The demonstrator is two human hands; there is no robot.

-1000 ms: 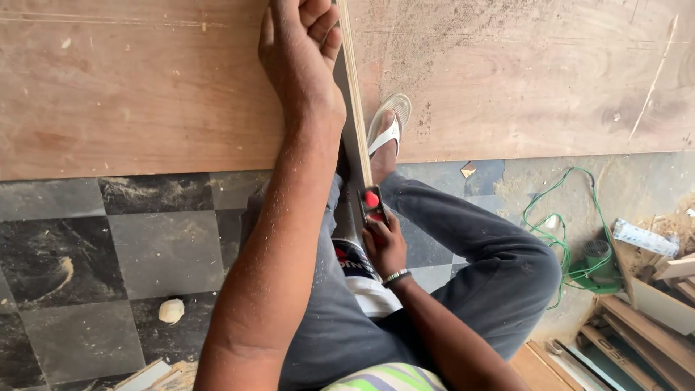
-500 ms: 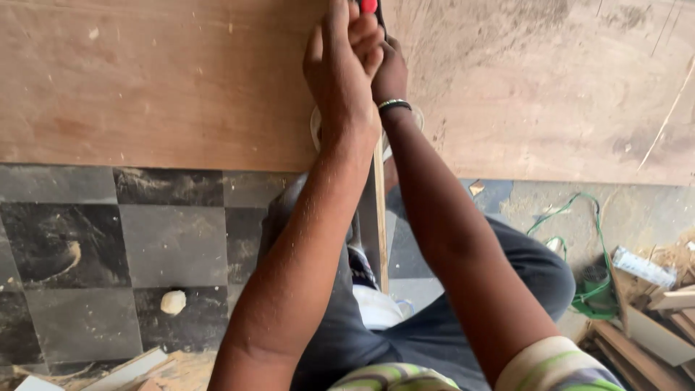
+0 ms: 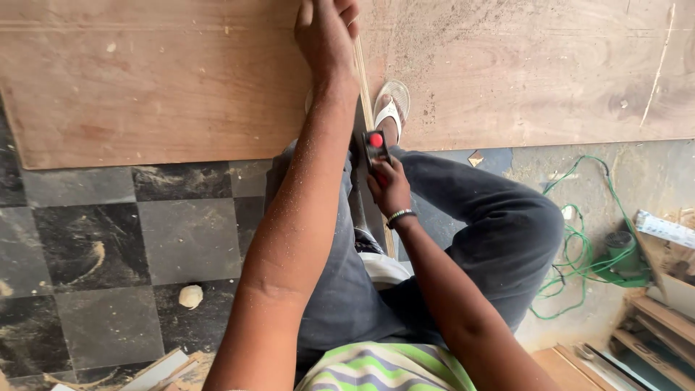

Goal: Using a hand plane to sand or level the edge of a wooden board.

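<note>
The left hand [image 3: 327,32] was planted up at the top of the frame, palm down and fingers curled on the big sheet of brown plywood [image 3: 152,87], pressing right beside a thin pale wooden strip [image 3: 362,80] that ran down along the sheet toward the person's lap. The right hand [image 3: 391,190] sat lower, just off the plywood's near edge, fingers wrapped tight around a dark handheld tool with a round red button [image 3: 376,147] (I couldn't tell exactly what kind of tool it was, only its top end poked out of the fist). There was a beaded bracelet [image 3: 399,216] on that wrist, and the left forearm was dusted with sawdust.

A foot in a white flip-flop sandal [image 3: 393,107] rested on the plywood, just past the tool. The floor was black and grey checkered tile [image 3: 108,239] with a small pale round lump [image 3: 190,296] lying on it. Off to the right, a tangle of green cord [image 3: 583,253] lay on the dusty floor, and near it, by the frame's edge, a flat white rectangular package with dark print [image 3: 664,229] sat on top of some stacked wood pieces.
</note>
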